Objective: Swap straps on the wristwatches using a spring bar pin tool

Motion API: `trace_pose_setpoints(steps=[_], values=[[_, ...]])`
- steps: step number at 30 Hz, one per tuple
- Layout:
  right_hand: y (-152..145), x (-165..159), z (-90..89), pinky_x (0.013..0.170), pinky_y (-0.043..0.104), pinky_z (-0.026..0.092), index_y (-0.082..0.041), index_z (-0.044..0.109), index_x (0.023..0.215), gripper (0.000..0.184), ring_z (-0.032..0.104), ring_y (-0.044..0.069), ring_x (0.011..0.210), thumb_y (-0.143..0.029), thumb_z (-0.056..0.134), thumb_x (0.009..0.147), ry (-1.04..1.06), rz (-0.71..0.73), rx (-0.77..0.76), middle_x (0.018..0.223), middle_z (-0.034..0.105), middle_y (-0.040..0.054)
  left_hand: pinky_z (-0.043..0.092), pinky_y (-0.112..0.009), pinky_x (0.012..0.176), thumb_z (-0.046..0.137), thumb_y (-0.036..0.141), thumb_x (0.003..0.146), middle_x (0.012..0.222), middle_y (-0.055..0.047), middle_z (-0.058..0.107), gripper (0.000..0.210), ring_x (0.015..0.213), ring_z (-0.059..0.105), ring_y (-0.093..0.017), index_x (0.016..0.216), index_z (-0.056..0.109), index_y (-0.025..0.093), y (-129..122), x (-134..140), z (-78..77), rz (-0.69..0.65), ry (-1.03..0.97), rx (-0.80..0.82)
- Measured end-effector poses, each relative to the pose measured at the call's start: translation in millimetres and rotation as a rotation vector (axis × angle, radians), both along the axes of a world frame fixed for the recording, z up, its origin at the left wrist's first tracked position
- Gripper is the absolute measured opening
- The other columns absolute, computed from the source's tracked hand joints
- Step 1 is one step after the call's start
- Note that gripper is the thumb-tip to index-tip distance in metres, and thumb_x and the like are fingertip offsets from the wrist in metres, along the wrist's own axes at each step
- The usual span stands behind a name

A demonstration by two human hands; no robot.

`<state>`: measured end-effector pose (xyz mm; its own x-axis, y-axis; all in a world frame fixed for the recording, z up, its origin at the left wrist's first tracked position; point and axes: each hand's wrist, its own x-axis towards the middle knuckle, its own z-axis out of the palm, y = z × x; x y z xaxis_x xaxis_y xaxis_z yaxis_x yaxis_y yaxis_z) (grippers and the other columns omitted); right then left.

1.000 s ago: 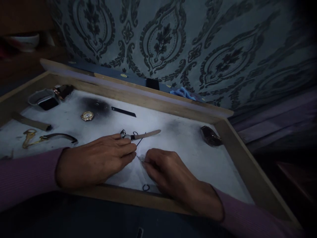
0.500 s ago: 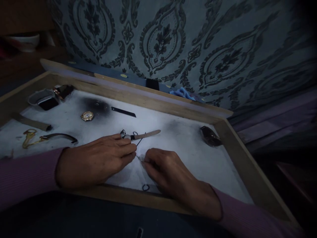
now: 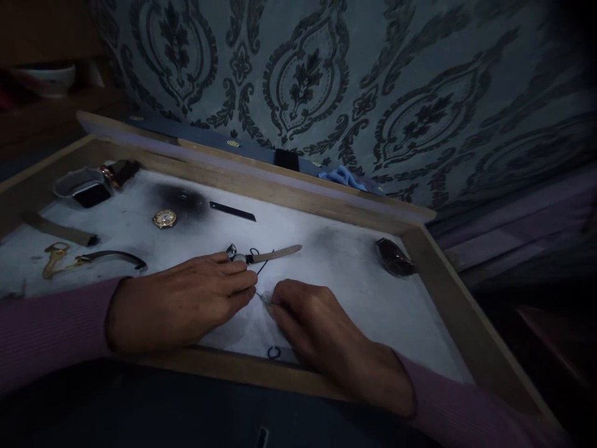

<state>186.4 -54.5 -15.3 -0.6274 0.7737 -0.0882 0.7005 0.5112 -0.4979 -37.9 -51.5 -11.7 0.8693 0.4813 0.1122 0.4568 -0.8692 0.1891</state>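
My left hand (image 3: pixel 196 302) lies over a small silver wristwatch (image 3: pixel 239 257), its fingers drawn together and hiding part of the case. A tan strap (image 3: pixel 280 253) extends right from that watch. Close by on the right, my right hand (image 3: pixel 321 323) pinches a thin metal tool (image 3: pixel 263 298), whose tip points toward my left fingertips. Exactly what kind of tool it is cannot be made out. A thin dark rod (image 3: pixel 265 264) and a small black loop (image 3: pixel 254 251) lie near the strap. Below the tool sits a black open ring (image 3: pixel 273 353).
The wooden-rimmed tray (image 3: pixel 457 311) also holds a gold watch head (image 3: pixel 165 218), a black blade (image 3: pixel 232 211), a dark-faced watch (image 3: pixel 91 194), a brown strap (image 3: pixel 60 229), gold clasp (image 3: pixel 55 258) and a dark item (image 3: pixel 395 257) at right. Blue cloth (image 3: pixel 342 177) lies beyond the rim.
Both hands stay almost in place, with the right hand and its tool shifting only very slightly. The view has moved a little; the watch and other items lie as before.
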Motion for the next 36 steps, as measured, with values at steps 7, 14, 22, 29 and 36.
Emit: trace_pose_setpoints(steps=[7,14,22,29,36], values=[[-0.8,-2.3,2.0,0.052,0.025,0.030,-0.018,0.045,0.067,0.024,0.043,0.010,0.052,-0.012,0.045,0.091,-0.043,0.041,0.035,0.065,0.055,0.0014,0.040,-0.034,0.096,0.047,0.010,0.092,0.116,-0.007,0.062,0.024,0.105,0.057,-0.020,0.112,0.059,0.017,0.5,0.9,1.9,-0.007,0.029,-0.002],[1.2,0.4,-1.1,0.054,0.025,0.030,-0.018,0.047,0.068,0.022,0.043,0.010,0.055,-0.015,0.046,0.090,0.003,0.011,-0.006,0.065,0.054,0.0001,0.042,-0.035,0.094,0.046,0.008,0.092,0.111,-0.007,0.064,0.024,0.100,0.059,-0.020,0.110,0.060,0.015,0.4,3.2,6.7,0.002,0.041,-0.010],[0.9,-2.3,0.5,0.053,0.026,0.029,-0.018,0.045,0.068,0.021,0.044,0.010,0.054,-0.014,0.047,0.089,0.002,0.025,-0.008,0.066,0.054,0.0007,0.040,-0.035,0.099,0.047,0.007,0.090,0.112,-0.006,0.063,0.025,0.103,0.059,-0.019,0.110,0.060,0.016,-0.4,1.2,3.4,-0.002,0.019,-0.004],[0.5,-1.8,-0.9,0.052,0.024,0.026,-0.019,0.039,0.065,0.025,0.039,0.009,0.051,-0.013,0.049,0.088,0.019,0.003,0.007,0.060,0.049,-0.0018,0.038,-0.036,0.099,0.049,0.009,0.090,0.112,-0.006,0.062,0.026,0.101,0.058,-0.021,0.112,0.058,0.016,1.0,1.2,3.6,0.002,0.056,-0.041],[1.4,1.2,-4.3,0.052,0.023,0.027,-0.018,0.042,0.065,0.023,0.041,0.009,0.053,-0.013,0.049,0.087,0.063,-0.001,0.002,0.062,0.051,-0.0008,0.036,-0.037,0.101,0.046,0.008,0.092,0.113,-0.006,0.061,0.026,0.104,0.056,-0.021,0.113,0.058,0.016,1.0,0.6,3.2,-0.002,0.048,-0.038]])
